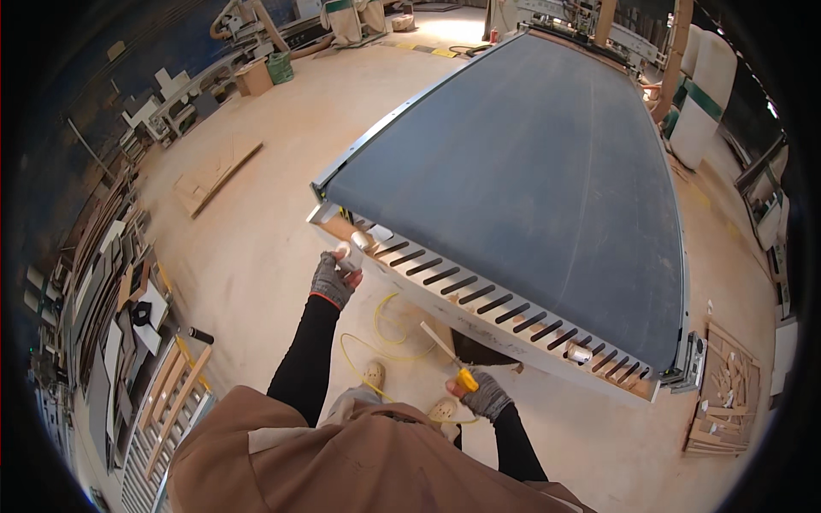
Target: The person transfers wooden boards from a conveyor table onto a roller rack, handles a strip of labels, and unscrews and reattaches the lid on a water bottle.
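My left hand point(333, 280), in a grey fingerless glove, is closed around a roll of pale, shiny tape point(347, 256) by the left corner of the machine's front ledge. A second pale roll point(363, 240) lies on that ledge, right next to it. My right hand point(484, 395), gloved the same way, grips a file point(451, 357) by its yellow handle. Its long flat blade points up and left, in front of the ledge. The dark conveyor belt point(513, 179) stretches away beyond the slotted front ledge point(479, 318).
Another roll point(578, 353) sits on the ledge's right part. A thin yellow hose point(351, 359) loops on the floor near my feet. Stacked board offcuts point(103, 316) and a roller rack point(162, 436) stand at left; a pallet of wood scraps point(723, 393) lies at right.
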Motion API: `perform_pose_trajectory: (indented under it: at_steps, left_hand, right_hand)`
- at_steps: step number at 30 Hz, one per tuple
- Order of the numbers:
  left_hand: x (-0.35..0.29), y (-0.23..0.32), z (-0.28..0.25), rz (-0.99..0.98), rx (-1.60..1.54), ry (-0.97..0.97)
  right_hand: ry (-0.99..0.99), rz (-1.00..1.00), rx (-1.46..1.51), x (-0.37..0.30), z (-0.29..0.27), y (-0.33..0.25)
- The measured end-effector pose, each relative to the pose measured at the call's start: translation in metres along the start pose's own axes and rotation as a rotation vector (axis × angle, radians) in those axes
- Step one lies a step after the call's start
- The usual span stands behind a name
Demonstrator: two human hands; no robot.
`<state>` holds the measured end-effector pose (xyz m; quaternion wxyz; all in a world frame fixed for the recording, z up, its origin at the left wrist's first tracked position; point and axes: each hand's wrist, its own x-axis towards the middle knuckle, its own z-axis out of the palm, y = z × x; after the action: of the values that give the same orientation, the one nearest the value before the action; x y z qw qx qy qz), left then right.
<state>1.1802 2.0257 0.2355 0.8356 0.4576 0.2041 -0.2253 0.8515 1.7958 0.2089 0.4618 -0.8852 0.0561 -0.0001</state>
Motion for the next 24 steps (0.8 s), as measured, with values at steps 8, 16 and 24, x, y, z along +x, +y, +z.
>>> perform_pose_trajectory:
  at_steps: [8, 16, 24]
  left_hand:
    - [-0.052, -0.021, 0.013, -0.213, -0.144, -0.430]
    - [-0.081, -0.019, -0.020, -0.396, -0.165, -0.550]
    - [-0.076, -0.075, -0.084, -0.461, -0.120, -0.086]
  right_hand:
    - [0.719, 0.514, -0.262, 0.033, -0.022, 0.076]
    - [0.601, 0.858, -0.816, 0.034, 0.015, 0.066]
    - [0.435, 0.147, -0.131, 0.045, 0.135, -0.052]
